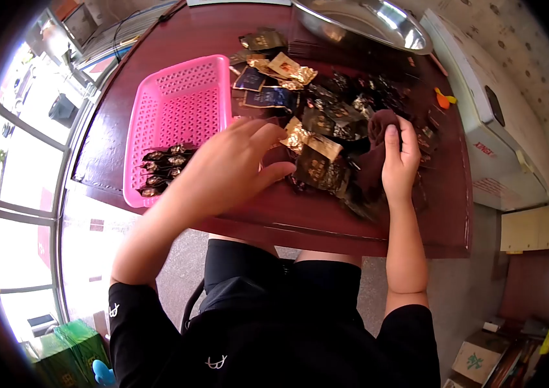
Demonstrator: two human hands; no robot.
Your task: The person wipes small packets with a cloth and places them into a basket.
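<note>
My left hand [239, 165] hovers between the pink basket and the pile of packets, fingers apart, with nothing in it. A dark brown cloth [378, 145] is held in my right hand [402, 158], over the right part of the pile. Small packets in black, gold and dark blue lie heaped on the table; a gold packet [296, 134] and a black packet [316, 169] are nearest my left hand. The pink basket [222, 84] stands at the left, with several dark packets [164, 169] lined up in its near end, partly behind my left forearm.
A large metal basin [417, 40] stands at the back of the dark red table [261, 226]. A small orange and yellow object [443, 99] lies at the right. Beyond the right edge is a white cabinet [481, 123] with a dark phone-like object on it. Windows line the left side.
</note>
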